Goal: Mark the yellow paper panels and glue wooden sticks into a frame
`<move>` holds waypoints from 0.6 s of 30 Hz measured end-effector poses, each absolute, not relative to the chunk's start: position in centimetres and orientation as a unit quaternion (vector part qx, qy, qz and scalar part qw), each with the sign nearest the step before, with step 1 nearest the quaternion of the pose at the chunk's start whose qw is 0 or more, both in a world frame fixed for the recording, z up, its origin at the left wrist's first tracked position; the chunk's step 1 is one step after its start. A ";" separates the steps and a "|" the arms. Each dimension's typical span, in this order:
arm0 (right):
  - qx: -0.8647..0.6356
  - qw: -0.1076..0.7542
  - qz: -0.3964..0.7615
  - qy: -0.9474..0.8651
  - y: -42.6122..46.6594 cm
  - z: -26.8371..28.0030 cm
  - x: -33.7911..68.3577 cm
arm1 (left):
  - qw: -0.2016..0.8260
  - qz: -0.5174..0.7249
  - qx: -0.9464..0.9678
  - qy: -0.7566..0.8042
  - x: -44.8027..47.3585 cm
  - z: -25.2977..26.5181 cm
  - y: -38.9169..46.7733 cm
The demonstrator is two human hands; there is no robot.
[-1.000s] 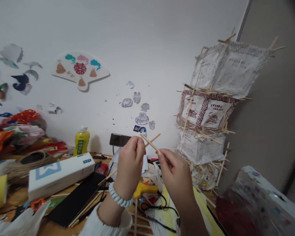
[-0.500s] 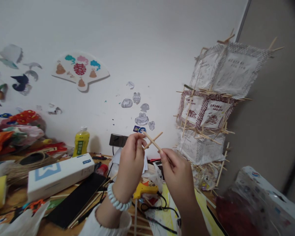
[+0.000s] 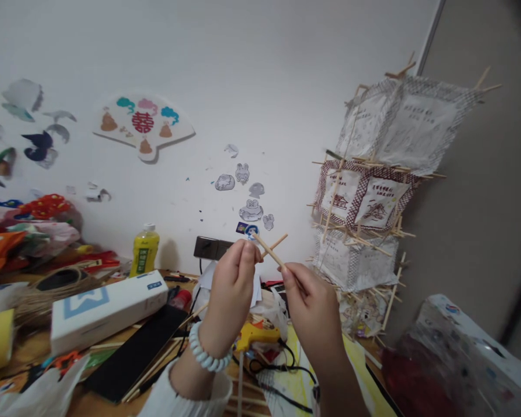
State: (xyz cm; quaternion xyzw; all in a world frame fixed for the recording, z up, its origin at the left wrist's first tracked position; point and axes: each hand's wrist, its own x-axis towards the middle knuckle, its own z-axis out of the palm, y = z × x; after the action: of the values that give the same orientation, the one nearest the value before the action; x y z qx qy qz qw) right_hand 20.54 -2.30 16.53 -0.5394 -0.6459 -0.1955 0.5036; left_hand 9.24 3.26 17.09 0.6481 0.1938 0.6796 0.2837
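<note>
Two thin wooden sticks (image 3: 270, 249) cross each other in front of me, just above the tabletop clutter. My right hand (image 3: 310, 298) pinches the lower end of the stick that slants up to the left. Fingers and thumb of my left hand (image 3: 234, 281) are pressed together at the crossing, on the stick that slants up to the right. A pale blue coil band (image 3: 208, 353) circles my left wrist. Below and between the hands lies a yellow hot glue gun (image 3: 258, 335) with a black cord.
A tall tiered lantern of sticks and printed paper (image 3: 364, 197) stands at the right. On the left are a white box (image 3: 108, 313), a black flat panel (image 3: 134, 353), a yellow drink bottle (image 3: 145, 249) and twine (image 3: 39, 298). A plastic-wrapped package (image 3: 473, 353) sits far right.
My left fingers have closed up around the crossing, hiding more of the stick there. The right hand stays nearly still, and the view has shifted slightly.
</note>
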 end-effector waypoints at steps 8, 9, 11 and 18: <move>-0.553 0.506 -0.191 -0.634 -2.2 16.6 20.9 | 0.334 0.699 0.614 0.151 9.5 17.1 2.8; -0.553 0.507 -0.189 -0.633 -2.2 16.6 21.0 | 0.334 0.695 0.620 0.149 9.5 17.0 2.8; -0.553 0.510 -0.186 -0.632 -2.2 16.6 21.0 | 0.339 0.681 0.634 0.139 9.4 17.0 2.8; -0.553 0.515 -0.174 -0.631 -2.2 16.5 21.2 | 0.352 0.667 0.646 0.115 9.5 16.8 3.2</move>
State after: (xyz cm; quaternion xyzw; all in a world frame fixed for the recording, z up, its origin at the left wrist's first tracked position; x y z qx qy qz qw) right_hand 21.19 -2.21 16.52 -0.5535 -0.6314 -0.1738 0.5146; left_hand 9.50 3.15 16.80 0.6464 0.1150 0.6672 0.3518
